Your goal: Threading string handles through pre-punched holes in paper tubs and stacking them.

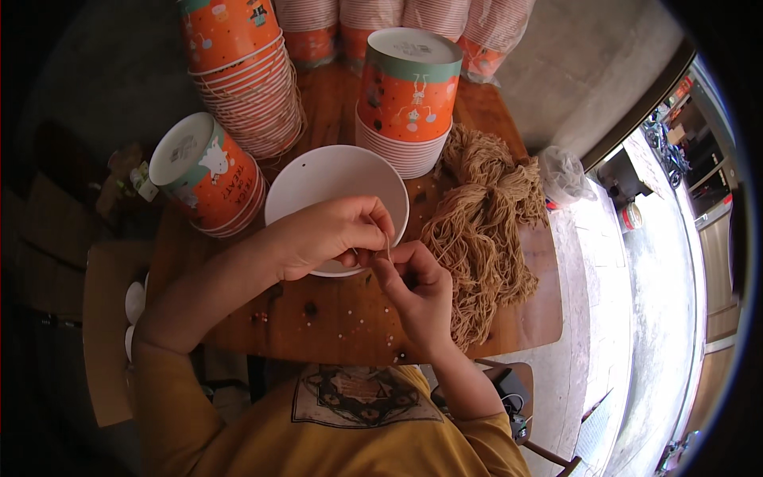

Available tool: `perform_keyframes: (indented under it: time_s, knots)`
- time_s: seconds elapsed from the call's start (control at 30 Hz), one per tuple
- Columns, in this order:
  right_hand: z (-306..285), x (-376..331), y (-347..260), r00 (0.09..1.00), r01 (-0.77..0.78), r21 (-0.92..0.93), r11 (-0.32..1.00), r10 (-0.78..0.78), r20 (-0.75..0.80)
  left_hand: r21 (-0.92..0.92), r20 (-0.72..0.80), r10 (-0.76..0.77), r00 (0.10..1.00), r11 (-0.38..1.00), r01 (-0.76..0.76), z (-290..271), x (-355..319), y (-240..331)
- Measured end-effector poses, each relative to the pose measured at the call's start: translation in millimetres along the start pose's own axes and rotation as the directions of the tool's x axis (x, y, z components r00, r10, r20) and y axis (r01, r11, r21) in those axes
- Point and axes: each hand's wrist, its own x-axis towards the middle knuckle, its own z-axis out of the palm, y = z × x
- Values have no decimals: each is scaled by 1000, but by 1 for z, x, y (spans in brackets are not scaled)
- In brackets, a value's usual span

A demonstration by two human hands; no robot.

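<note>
The shirt (334,436) faced the bowl (326,183); over its near rim, left hand (330,234) and right hand (419,294) pinched string (389,245), fingertips together; a slack pinch could have dropped it.

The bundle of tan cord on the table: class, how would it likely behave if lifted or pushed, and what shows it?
The bundle of tan cord is probably floppy, since its strands slump in wavy folds on the wooden table. It seems unlikely to roll, lying spread out. Strands might snag or trail when lifted, as many bend loosely.
</note>
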Motion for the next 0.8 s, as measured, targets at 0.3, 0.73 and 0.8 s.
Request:
perform_keyframes:
  time_s: [0.3, 0.73, 0.8]
  knots:
    - [-7, 6, 4, 929, 344, -440, 829, -369, 31, 10, -39, 97, 995, 995, -97, 0, -7, -6]
    - [-24, 12, -19, 999, 6, 77, 997, -9, 38, 413, -77, 483, 872, 811, -413, 12, -8, -17]
    - [-20, 17, -12, 990, 136, -225, 965, -126, 59, 419, -91, 421, 902, 838, -349, 19, -17, -11]
